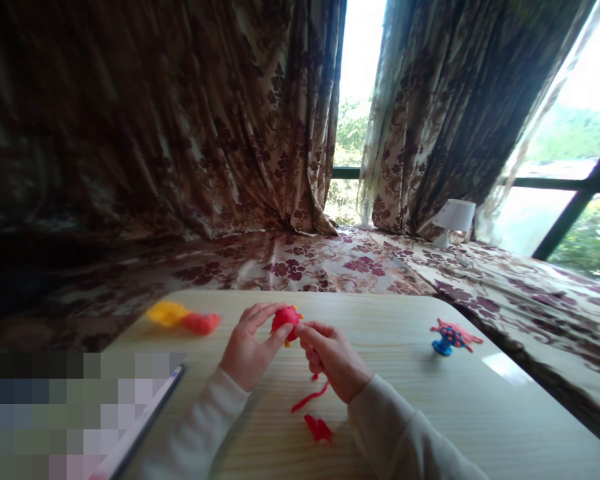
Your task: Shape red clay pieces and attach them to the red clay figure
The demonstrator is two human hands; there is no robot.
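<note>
A red lump of modelling clay [286, 321] with small yellow bits on its edge is held above the table. My left hand [253, 343] grips it from the left, thumb in front and fingers behind. At its right side my right hand [333, 357] has thumb and forefinger pinched together; what lies between those fingertips is too small to make out. Below the hands, a thin red clay strip [310, 398] and a flat red clay scrap [319, 429] lie on the light wooden table [260, 427].
Yellow clay [167, 313] and red clay in a wrapper [201, 323] lie at the table's far left. On the right stands a blue clay figure [450, 337] with pink strands. A blurred-out device [147, 417] sits front left. Beyond are a lamp [456, 217] and curtains.
</note>
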